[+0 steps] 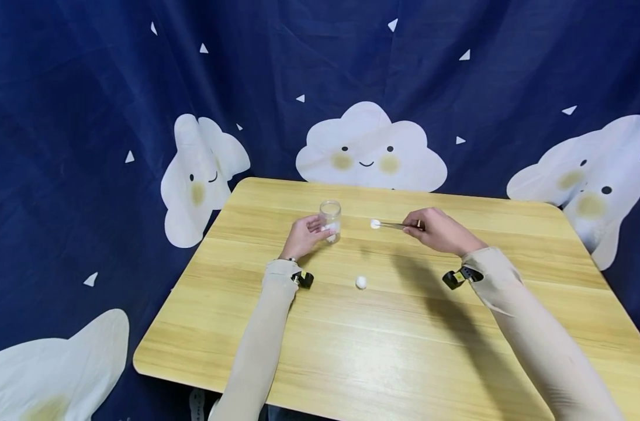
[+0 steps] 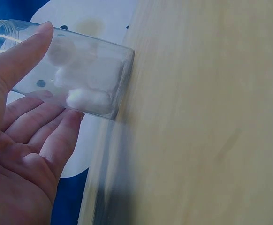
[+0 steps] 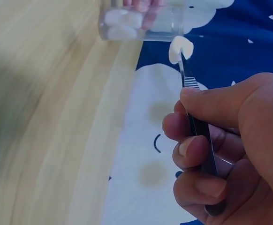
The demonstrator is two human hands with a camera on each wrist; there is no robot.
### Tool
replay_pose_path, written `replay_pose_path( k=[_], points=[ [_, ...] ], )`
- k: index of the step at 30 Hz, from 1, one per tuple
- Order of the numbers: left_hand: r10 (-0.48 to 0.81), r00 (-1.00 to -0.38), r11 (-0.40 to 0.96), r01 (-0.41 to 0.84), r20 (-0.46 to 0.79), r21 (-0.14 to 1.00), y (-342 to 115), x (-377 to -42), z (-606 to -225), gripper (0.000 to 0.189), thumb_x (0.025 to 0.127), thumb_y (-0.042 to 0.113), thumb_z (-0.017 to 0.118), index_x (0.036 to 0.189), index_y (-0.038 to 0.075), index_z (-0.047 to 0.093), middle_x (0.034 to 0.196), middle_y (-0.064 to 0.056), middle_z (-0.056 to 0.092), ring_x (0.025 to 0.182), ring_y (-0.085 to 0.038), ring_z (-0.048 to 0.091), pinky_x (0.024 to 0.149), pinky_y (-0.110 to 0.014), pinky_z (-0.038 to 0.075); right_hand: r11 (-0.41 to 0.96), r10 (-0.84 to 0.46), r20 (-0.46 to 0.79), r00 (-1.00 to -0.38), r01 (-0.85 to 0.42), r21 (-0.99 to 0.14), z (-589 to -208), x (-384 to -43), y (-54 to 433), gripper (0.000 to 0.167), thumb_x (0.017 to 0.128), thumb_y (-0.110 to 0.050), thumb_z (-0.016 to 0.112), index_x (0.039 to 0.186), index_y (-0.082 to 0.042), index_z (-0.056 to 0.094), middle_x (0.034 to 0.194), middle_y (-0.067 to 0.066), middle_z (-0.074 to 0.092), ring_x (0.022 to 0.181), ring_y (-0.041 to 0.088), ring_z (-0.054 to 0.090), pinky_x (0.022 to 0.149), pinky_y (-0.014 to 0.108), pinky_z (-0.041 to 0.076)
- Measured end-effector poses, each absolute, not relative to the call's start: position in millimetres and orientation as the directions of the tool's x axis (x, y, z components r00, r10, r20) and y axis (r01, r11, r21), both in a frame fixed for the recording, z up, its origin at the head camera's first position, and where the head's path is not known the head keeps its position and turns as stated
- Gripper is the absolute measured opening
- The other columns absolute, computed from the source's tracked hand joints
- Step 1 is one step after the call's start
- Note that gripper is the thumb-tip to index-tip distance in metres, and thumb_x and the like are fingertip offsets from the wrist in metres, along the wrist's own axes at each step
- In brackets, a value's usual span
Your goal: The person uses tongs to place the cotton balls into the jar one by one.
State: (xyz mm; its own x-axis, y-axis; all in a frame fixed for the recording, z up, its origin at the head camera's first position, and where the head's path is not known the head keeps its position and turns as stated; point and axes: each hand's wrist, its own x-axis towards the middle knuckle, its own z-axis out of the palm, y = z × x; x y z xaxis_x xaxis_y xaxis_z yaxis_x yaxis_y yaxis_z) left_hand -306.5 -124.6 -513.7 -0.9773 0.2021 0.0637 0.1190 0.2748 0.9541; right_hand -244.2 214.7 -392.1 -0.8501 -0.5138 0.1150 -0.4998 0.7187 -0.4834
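Observation:
A clear open-topped jar (image 1: 330,217) stands upright on the table, with several white cotton balls (image 2: 87,77) in its lower part. My left hand (image 1: 305,235) holds the jar from its left side, thumb on one side and fingers on the other. In my right hand (image 1: 436,231) is a pair of metal tweezers (image 3: 197,126), gripped between thumb and fingers. The tips of the tweezers pinch one cotton ball (image 3: 180,49), which is held in the air to the right of the jar. Another cotton ball (image 1: 360,282) lies on the table between my forearms.
The light wooden table (image 1: 320,339) has rounded corners. Behind it hangs a dark blue curtain (image 1: 277,64) with white clouds and small triangles. Each wrist wears a small black camera, one of them the left camera (image 1: 304,279).

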Motion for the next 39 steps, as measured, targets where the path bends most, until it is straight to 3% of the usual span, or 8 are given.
replay_pose_path(
  k=[25, 39],
  points=[
    [0.202, -0.977, 0.312, 0.128, 0.066, 0.941, -125.1, -306.0, -514.6, 0.069, 0.088, 0.026, 0.084, 0.144, -0.003, 0.055, 0.145, -0.021, 0.062, 0.134, -0.035, 0.062, 0.116, -0.042, 0.053, 0.711, -0.549, 0.153, -0.822, -0.556, -0.431, -371.0, -278.0, 175.9, 0.011, 0.1, -0.009, 0.068, 0.093, -0.009, 0.076, 0.08, 0.004, 0.07, 0.065, 0.015, 0.052, 0.058, 0.028, 0.043],
    [0.202, -0.977, 0.315, 0.131, 0.069, 0.94, -125.7, -302.7, -514.7, 0.066, 0.088, 0.023, 0.084, 0.142, -0.003, 0.057, 0.144, -0.022, 0.063, 0.133, -0.036, 0.062, 0.116, -0.043, 0.052, 0.695, -0.556, 0.159, -0.816, -0.561, -0.449, -377.1, -294.0, 155.6, 0.012, 0.1, -0.007, 0.067, 0.092, -0.006, 0.075, 0.081, 0.007, 0.071, 0.067, 0.015, 0.053, 0.06, 0.028, 0.044]
  ],
)
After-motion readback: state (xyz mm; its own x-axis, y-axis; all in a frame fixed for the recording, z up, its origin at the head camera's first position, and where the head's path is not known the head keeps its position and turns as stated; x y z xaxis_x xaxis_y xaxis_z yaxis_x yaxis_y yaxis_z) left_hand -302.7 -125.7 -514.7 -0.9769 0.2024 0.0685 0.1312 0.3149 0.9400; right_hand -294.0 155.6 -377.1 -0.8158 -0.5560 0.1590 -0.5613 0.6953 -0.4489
